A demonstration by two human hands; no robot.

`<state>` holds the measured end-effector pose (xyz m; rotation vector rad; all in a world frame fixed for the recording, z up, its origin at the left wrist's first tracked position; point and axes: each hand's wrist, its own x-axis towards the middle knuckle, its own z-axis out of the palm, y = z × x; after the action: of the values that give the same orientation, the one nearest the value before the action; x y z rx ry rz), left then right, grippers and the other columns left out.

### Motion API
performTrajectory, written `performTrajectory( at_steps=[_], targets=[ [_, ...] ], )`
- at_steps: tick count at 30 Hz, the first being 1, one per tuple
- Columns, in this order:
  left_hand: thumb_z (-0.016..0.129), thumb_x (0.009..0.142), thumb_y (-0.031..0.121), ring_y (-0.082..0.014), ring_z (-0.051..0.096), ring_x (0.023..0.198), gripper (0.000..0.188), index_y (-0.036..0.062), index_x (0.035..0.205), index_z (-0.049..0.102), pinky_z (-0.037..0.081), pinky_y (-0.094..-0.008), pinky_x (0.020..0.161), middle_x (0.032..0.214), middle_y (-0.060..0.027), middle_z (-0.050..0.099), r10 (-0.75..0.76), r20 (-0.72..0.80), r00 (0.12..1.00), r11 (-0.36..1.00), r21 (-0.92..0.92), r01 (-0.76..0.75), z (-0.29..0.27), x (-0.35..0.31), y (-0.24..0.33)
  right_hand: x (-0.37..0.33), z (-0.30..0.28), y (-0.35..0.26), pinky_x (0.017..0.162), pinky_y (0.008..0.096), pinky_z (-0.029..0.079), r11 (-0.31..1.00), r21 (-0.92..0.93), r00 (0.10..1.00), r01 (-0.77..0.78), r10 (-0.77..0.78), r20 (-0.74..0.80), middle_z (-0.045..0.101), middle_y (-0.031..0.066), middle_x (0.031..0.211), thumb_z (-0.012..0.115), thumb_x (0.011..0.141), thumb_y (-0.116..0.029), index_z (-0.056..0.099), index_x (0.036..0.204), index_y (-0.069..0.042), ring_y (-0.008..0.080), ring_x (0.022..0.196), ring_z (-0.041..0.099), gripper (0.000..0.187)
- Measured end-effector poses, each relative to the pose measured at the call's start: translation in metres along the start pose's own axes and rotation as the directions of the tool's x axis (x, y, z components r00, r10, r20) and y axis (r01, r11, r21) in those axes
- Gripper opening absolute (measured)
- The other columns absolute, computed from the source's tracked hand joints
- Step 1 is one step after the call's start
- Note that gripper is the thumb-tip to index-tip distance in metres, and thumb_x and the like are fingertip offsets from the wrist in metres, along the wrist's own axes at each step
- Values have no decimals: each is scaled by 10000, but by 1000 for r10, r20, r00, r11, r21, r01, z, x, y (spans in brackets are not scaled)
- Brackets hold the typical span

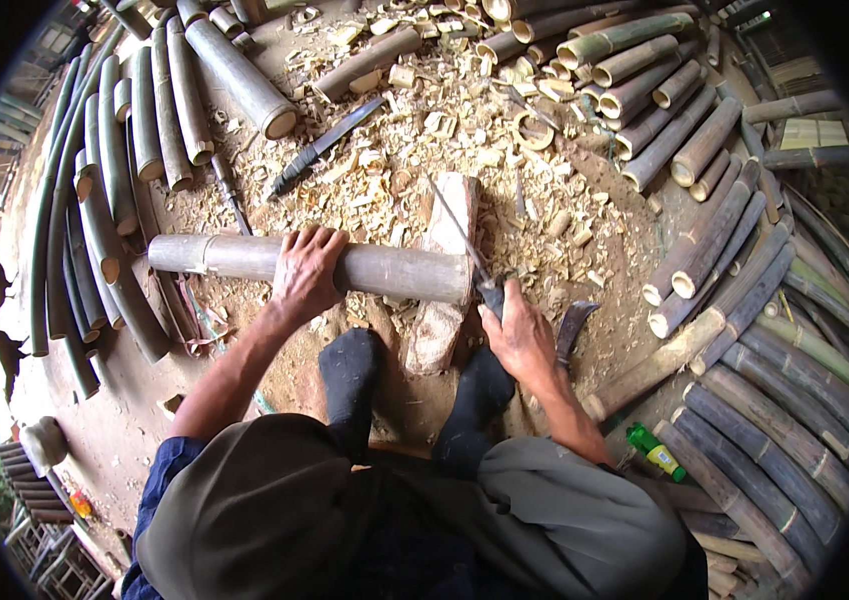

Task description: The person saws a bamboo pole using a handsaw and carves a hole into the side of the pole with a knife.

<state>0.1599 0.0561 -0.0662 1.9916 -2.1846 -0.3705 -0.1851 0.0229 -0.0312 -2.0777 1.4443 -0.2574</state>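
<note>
A thick grey-brown bamboo section (405, 272) lies crosswise before me, its right end over a pale wooden block (435, 340). My left hand (309, 268) is closed over the top of the bamboo near its middle. In my right hand (520, 332) is the dark handle of a long, thin-bladed knife (462, 222). Its blade slants up and left past the bamboo's right end, above the block; whether it touches the bamboo I cannot tell. My feet in dark socks (350, 380) are on either side of the block.
Wood chips (395, 170) cover the ground ahead, where another large knife (328, 147) lies. A curved blade (575, 330) rests right of my right hand. Bamboo poles (110, 150) stand along the left; cut bamboo (745, 440) is piled at right, near a green bottle (657, 452).
</note>
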Motion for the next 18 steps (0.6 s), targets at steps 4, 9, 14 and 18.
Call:
performTrajectory(
  at_steps=[4, 9, 14, 18],
  targets=[
    [937, 526, 256, -313, 591, 1219, 906, 110, 1346, 581, 443, -467, 1063, 1259, -102, 638, -42, 356, 934, 999, 2, 44, -32, 23, -10, -3, -37, -46, 537, 494, 543, 981, 181, 998, 68, -65, -24, 672, 233, 724, 632, 1037, -300, 492, 1177, -6, 421, 642, 714, 354],
    [896, 512, 266, -312, 659, 1080, 691, 98, 1145, 676, 435, -443, 1051, 1030, -85, 712, 37, 379, 925, 998, -66, -13, -21, 26, -15, 3, -9, -15, 535, 498, 543, 976, 87, 968, -198, 181, 175, 667, 233, 703, 640, 1029, -280, 474, 1168, -5, 416, 625, 715, 350],
    [874, 526, 236, -312, 663, 1063, 643, 88, 1118, 671, 441, -441, 1045, 1023, -94, 710, 32, 244, 969, 998, -56, -19, -18, 18, -17, 4, -34, -48, 586, 517, 556, 998, 28, 995, -55, 52, 84, 683, 274, 741, 637, 1022, -237, 478, 1183, 12, 450, 668, 714, 337],
    [859, 542, 217, -317, 668, 1039, 603, 79, 1096, 665, 450, -434, 1036, 1010, -100, 705, 35, 219, 975, 997, -69, -21, -17, 12, -18, -8, -41, -57, 507, 462, 543, 931, 164, 925, 327, -279, -257, 678, 226, 729, 656, 1014, -203, 503, 1183, 12, 387, 595, 709, 313]
  ],
)
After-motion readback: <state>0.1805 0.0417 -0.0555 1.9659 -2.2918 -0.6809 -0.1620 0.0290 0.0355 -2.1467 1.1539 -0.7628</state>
